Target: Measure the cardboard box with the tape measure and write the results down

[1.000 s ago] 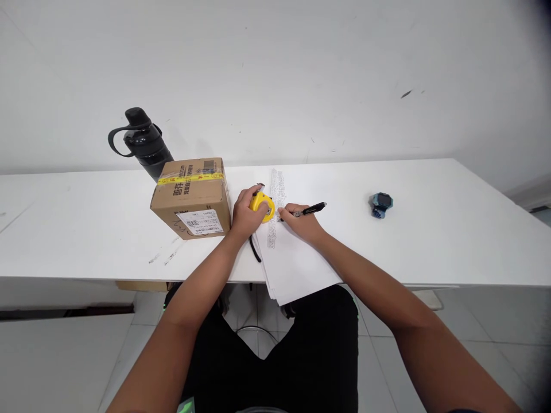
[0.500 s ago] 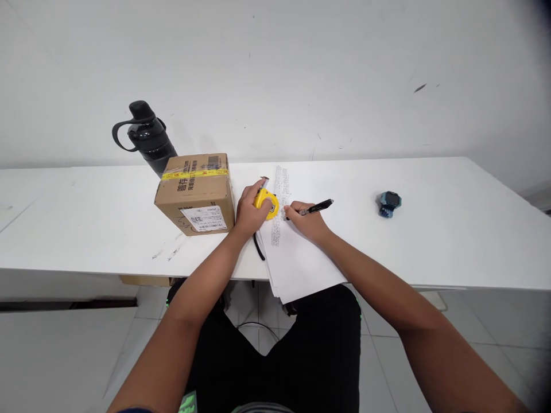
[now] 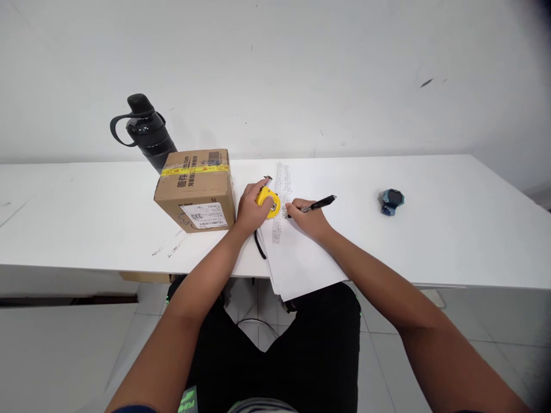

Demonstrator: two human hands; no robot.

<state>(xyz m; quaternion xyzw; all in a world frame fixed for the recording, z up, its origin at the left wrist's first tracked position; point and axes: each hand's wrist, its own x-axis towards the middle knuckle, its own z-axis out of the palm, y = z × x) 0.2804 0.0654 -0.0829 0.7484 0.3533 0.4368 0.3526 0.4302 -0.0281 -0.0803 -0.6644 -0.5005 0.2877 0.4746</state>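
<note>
Near the middle of the white worktop point(image 3: 447, 246), gripping a yellow tape measure point(image 3: 275, 205) in the left hand point(image 3: 251, 211), with fingers wrapped round the casing, thumb over its face, and a short end of blade point(image 3: 268, 178) poking out on the far side. Just to the right, pinching a black pen point(image 3: 321, 203) in the closed right hand point(image 3: 307, 217), slanted, with the point toward the paper. Beneath both hands, a stack of white paper sheets point(image 3: 305, 267), jutting past the near edge, with a band of dense small writing along the left part. Near the left wrist, a black strap point(image 3: 259, 245), hidden at its far end by the hand. Left of the left hand, just beside it, a closed cardboard box point(image 3: 198, 186), bound across the top with yellow printed tape point(image 3: 193, 170), bearing a white label point(image 3: 204, 215) on the near face, with contents out of sight. Behind the box and farther left, partly covered by it, a capped black bottle point(image 3: 152, 137) with a loop handle, too dark-walled to show any contents. Well apart on the right, a blue wristwatch point(image 3: 392, 201).
</note>
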